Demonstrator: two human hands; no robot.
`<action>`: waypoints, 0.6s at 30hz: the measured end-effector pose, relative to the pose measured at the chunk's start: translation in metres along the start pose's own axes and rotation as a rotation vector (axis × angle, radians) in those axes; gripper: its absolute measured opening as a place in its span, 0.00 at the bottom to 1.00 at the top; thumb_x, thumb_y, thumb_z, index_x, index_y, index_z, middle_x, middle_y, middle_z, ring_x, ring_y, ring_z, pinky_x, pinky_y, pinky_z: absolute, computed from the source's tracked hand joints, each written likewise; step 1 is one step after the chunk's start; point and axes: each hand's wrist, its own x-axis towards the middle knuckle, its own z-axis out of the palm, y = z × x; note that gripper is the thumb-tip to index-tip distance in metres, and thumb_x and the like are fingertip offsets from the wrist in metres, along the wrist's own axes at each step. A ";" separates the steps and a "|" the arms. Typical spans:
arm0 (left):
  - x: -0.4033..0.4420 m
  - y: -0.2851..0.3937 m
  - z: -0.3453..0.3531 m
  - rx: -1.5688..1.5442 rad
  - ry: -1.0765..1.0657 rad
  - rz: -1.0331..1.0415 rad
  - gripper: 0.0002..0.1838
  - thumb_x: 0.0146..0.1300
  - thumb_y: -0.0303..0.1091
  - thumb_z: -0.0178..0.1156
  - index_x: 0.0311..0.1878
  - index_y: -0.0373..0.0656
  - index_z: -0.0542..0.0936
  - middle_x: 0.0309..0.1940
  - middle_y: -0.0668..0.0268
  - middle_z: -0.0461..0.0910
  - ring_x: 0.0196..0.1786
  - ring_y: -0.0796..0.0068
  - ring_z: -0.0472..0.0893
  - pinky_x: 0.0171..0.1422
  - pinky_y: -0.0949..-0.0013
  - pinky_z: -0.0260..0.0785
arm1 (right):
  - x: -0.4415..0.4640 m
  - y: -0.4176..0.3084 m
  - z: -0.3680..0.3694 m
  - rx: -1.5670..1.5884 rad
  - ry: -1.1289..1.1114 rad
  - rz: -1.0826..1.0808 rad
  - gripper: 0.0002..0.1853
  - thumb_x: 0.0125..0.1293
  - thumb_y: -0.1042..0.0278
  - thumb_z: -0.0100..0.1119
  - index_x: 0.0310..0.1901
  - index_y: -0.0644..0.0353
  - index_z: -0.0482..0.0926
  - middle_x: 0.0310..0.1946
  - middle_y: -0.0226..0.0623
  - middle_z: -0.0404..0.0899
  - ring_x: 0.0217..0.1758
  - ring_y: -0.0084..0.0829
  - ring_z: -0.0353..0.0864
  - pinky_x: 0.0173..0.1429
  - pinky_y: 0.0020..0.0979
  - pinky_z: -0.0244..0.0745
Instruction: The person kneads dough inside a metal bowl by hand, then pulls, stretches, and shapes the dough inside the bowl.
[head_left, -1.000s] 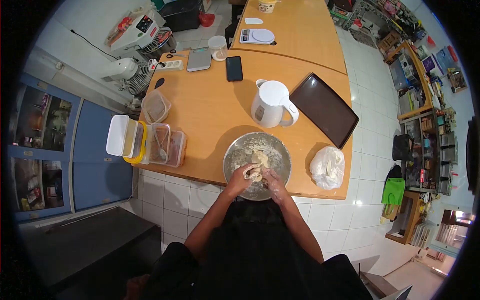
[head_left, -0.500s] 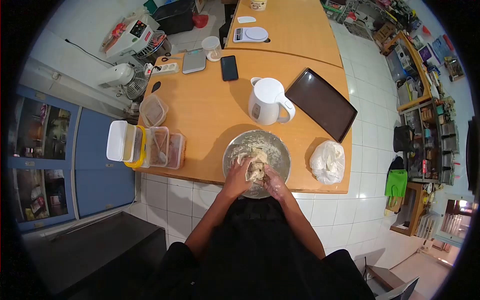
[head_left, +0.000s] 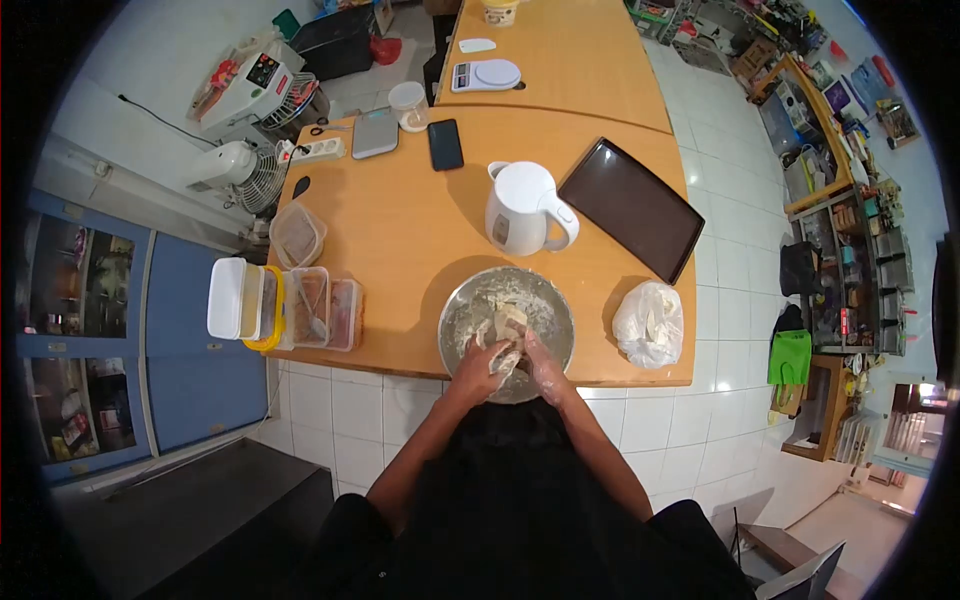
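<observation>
A steel mixing bowl [head_left: 566, 300] sits at the table's near edge, its inner wall smeared with flour and bits of dough. Inside it is a pale, shaggy lump of dough [head_left: 511, 318]. My left hand [head_left: 479, 372] is at the lump's left side, fingers curled into the dough and coated with sticky pieces. From the right, my floury right hand [head_left: 543, 366] presses against the same dough with bent fingers. The hands partly cover the lump and the bowl's near side.
Beyond the bowl stands a white electric kettle [head_left: 518, 205], with a dark baking tray [head_left: 635, 210] to its right. A plastic bag [head_left: 649, 325] lies at the right. Plastic containers [head_left: 305, 305] line the left edge. A phone [head_left: 445, 145] and scale [head_left: 375, 134] lie farther back.
My hands have spread slightly apart, and the dough between them has changed shape, its top now folded toward the far side. The whole view has shifted a little.
</observation>
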 end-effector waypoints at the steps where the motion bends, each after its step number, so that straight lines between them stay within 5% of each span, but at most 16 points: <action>1: 0.002 -0.002 0.002 -0.010 0.033 0.011 0.28 0.55 0.37 0.65 0.62 0.44 0.75 0.65 0.36 0.64 0.68 0.34 0.62 0.73 0.48 0.55 | 0.007 0.007 -0.006 -0.068 0.008 -0.020 0.31 0.78 0.44 0.34 0.72 0.58 0.59 0.65 0.38 0.66 0.69 0.33 0.65 0.72 0.35 0.58; 2: -0.001 -0.005 0.005 -0.023 0.059 0.017 0.27 0.57 0.37 0.64 0.62 0.43 0.75 0.65 0.37 0.64 0.69 0.35 0.61 0.74 0.50 0.54 | 0.012 0.021 -0.013 -0.131 0.021 -0.034 0.32 0.77 0.43 0.33 0.71 0.59 0.60 0.65 0.38 0.67 0.68 0.33 0.65 0.72 0.35 0.59; 3: 0.003 -0.023 0.019 0.000 0.116 0.077 0.25 0.59 0.38 0.64 0.60 0.43 0.77 0.63 0.46 0.71 0.68 0.49 0.68 0.71 0.56 0.59 | 0.017 0.031 -0.020 -0.194 0.035 -0.049 0.33 0.77 0.41 0.31 0.71 0.59 0.60 0.64 0.37 0.68 0.68 0.33 0.66 0.72 0.36 0.59; 7: 0.004 0.008 -0.007 -0.772 -0.034 -0.284 0.21 0.68 0.37 0.58 0.61 0.39 0.75 0.58 0.65 0.75 0.58 0.77 0.73 0.64 0.69 0.65 | 0.019 0.024 -0.024 -0.285 0.073 -0.083 0.30 0.77 0.45 0.37 0.69 0.60 0.64 0.63 0.36 0.69 0.68 0.30 0.66 0.72 0.34 0.59; 10: 0.007 0.033 -0.023 -1.154 -0.020 -0.373 0.21 0.71 0.36 0.54 0.64 0.38 0.72 0.58 0.65 0.75 0.58 0.76 0.74 0.63 0.70 0.65 | 0.005 -0.008 -0.004 -0.242 0.028 -0.154 0.26 0.77 0.49 0.43 0.66 0.59 0.69 0.61 0.35 0.71 0.66 0.28 0.67 0.71 0.31 0.59; 18: 0.007 0.021 -0.018 -0.977 -0.085 -0.264 0.24 0.70 0.35 0.55 0.67 0.38 0.69 0.61 0.64 0.73 0.60 0.74 0.75 0.64 0.70 0.67 | -0.001 -0.007 0.009 0.100 0.055 -0.108 0.19 0.77 0.60 0.45 0.63 0.60 0.70 0.55 0.32 0.74 0.57 0.25 0.73 0.64 0.33 0.69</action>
